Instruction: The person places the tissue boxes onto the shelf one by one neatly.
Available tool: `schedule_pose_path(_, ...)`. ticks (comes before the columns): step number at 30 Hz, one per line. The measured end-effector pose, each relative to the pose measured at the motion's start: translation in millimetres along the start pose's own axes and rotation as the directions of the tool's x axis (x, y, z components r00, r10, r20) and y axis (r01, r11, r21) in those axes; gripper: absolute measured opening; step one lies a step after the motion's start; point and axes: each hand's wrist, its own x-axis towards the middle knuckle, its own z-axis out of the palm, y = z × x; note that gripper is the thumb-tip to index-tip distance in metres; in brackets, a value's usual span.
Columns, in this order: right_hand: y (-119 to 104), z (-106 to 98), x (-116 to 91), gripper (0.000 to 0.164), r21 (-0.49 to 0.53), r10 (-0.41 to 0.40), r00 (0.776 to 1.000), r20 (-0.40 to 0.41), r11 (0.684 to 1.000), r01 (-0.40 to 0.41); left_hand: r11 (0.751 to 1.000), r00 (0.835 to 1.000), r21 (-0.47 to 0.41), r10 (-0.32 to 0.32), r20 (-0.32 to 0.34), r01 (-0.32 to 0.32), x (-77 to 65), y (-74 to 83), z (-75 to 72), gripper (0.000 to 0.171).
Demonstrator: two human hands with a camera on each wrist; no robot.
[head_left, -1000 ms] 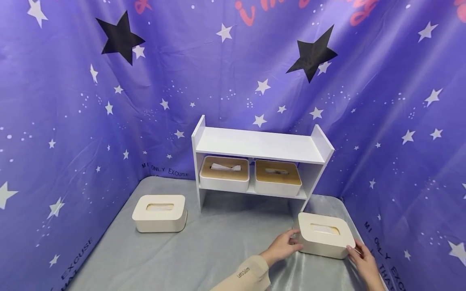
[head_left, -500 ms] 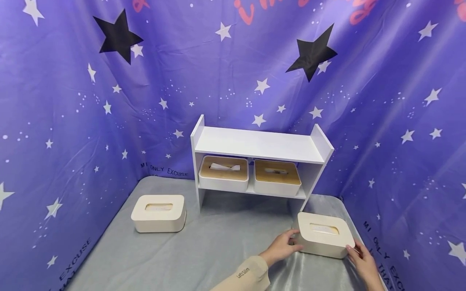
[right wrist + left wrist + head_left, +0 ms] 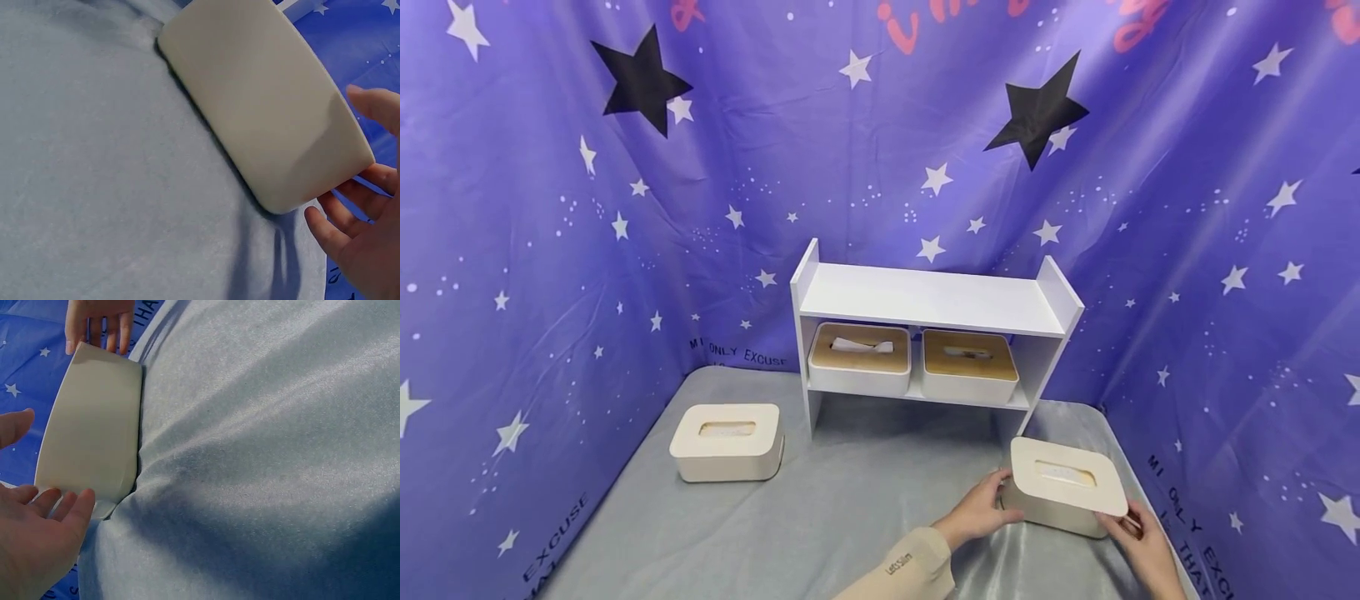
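Observation:
A cream tissue box (image 3: 1060, 510) with a slot in its lid stands at the right of the surface, between both hands. The left hand (image 3: 981, 510) lies at its left end; in the left wrist view its fingertips (image 3: 81, 503) touch the end and the thumb is spread away. At the other end, the right hand (image 3: 1138, 542) has fingers (image 3: 340, 209) against the box's corner, its thumb raised apart in the right wrist view. Another cream tissue box (image 3: 726, 467) stands far left, untouched.
A white two-tier shelf (image 3: 925, 296) stands at the back. On its lower level sit two white tissue boxes with wood-coloured lids, left (image 3: 859, 382) and right (image 3: 970, 389). Grey cloth (image 3: 850, 517) covers the surface. Purple starry curtains (image 3: 880, 167) enclose it.
The right hand's fingers have shifted slightly left and down at the box's near right corner, and the box has turned slightly. The left hand is nearly still.

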Motion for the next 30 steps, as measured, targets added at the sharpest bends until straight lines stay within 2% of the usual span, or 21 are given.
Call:
schedule_pose_path(4,1,1,-3,0.084,-0.039,0.019,1.0,0.024,0.999,-0.018,0.999,1.0,-0.044,-0.014,-0.003,0.014,-0.6,-1.9,0.2,0.077)
schedule_pose_path(8,4,3,-5,0.09,-0.031,0.036,0.999,0.017,0.999,-0.036,0.999,0.999,-0.026,-0.031,-0.014,0.031,-0.7,-4.8,-0.9,0.082)
schedule_pose_path(15,13,11,-11,0.076,-0.03,-0.105,0.993,-0.053,0.994,0.103,0.996,0.998,-0.087,0.006,-0.06,-0.011,-0.6,-9.6,-2.3,0.073)
schedule_pose_path(21,12,20,-17,0.076,0.058,-0.078,0.993,-0.088,0.995,0.083,0.993,0.995,-0.113,0.015,-0.095,-0.026,-1.1,-12.6,-2.7,0.066)
schedule_pose_path(25,10,23,-20,0.075,0.069,-0.062,0.993,-0.099,0.995,0.069,0.989,0.995,-0.148,-0.005,-0.103,-0.01,-2.0,-12.8,-4.1,0.061)
schedule_pose_path(30,10,26,-21,0.075,0.068,-0.052,0.992,-0.114,0.996,0.06,0.992,0.992,-0.125,-0.037,-0.121,0.022,-3.9,-10.3,-6.3,0.058)
